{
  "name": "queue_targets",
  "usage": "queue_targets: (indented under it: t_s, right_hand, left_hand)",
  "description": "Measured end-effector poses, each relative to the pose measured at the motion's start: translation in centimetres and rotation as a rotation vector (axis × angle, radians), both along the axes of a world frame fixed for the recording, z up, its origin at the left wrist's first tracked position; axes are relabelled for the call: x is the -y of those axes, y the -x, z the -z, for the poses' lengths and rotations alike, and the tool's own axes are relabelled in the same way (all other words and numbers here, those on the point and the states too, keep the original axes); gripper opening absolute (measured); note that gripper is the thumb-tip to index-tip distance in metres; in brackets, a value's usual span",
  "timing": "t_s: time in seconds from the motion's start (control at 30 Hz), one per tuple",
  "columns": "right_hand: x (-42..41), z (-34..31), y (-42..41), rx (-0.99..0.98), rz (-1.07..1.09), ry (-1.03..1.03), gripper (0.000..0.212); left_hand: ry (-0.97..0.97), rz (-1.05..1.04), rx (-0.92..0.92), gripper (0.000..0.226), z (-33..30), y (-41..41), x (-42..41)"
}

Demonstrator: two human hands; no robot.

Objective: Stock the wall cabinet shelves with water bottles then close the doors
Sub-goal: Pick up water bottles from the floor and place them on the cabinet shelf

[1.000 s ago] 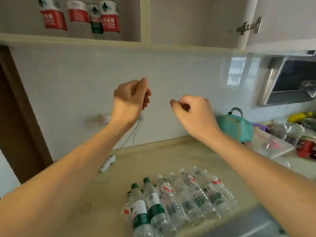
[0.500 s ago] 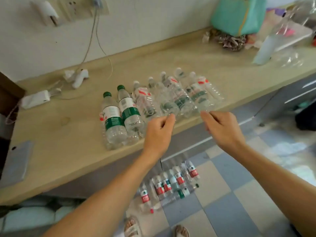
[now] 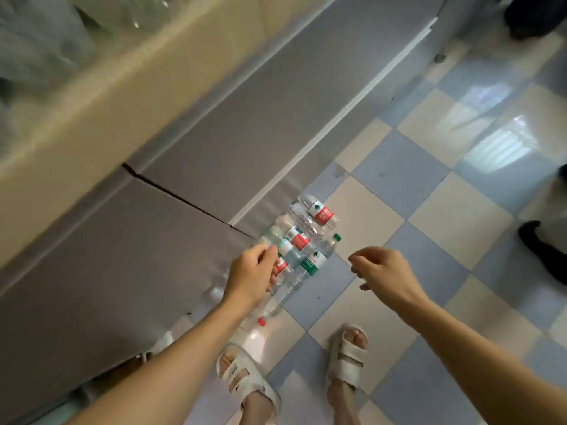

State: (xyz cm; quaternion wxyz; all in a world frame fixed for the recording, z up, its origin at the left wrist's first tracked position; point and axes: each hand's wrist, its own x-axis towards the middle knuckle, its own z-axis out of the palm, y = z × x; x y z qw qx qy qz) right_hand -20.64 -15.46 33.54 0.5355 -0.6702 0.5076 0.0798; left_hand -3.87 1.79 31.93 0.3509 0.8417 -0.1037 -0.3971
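Observation:
Several clear water bottles [image 3: 302,240] with red or green labels lie side by side on the checkered floor against the grey base cabinet [image 3: 214,133]. My left hand [image 3: 251,276] hovers right over the near end of this group, fingers loosely curled, and nothing sits in its grasp. My right hand [image 3: 385,271] hangs to the right of the bottles above a bare tile, fingers also loosely curled and empty. More bottles [image 3: 46,41] show as a blur on the beige counter at top left. The wall cabinet is out of view.
My two feet in white sandals [image 3: 242,378] stand just below the bottles. The beige counter's front edge [image 3: 122,96] runs diagonally overhead. Someone else's dark shoe [image 3: 543,250] is at the right edge, and a dark shape [image 3: 534,13] fills the top right corner.
My view swung down from the wall cabinet, past the counter, to the floor. Both hands dropped from chest height to just above the bottles on the floor.

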Motion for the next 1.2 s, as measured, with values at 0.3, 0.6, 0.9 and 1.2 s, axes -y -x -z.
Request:
queue_targets:
  t_s: [0.3,0.6,0.9,1.2]
  right_hand:
    - [-0.3,28.1,2.3,-0.162,0.136,-0.196,0.022]
    - [-3.5,43.4,-0.1,-0.214,0.165,-0.290,0.056]
    - [-0.1,50.0,-2.9,-0.088,0.350,-0.266,0.068]
    - [1.3,51.4,-4.9,-0.025,0.521,-0.323,0.034]
  left_hand:
    - [-0.266,0.047,-0.044,0.019,27.0,1.2,-4.9]
    - [-0.458,0.170,-0.126,0.061,42.6,5.6,-8.4]
    - [-0.573,0.275,-0.020,0.082,48.1,7.1,-10.1]
    - [-0.489,0.227,-0.047,0.056,48.6,7.2,-11.1]
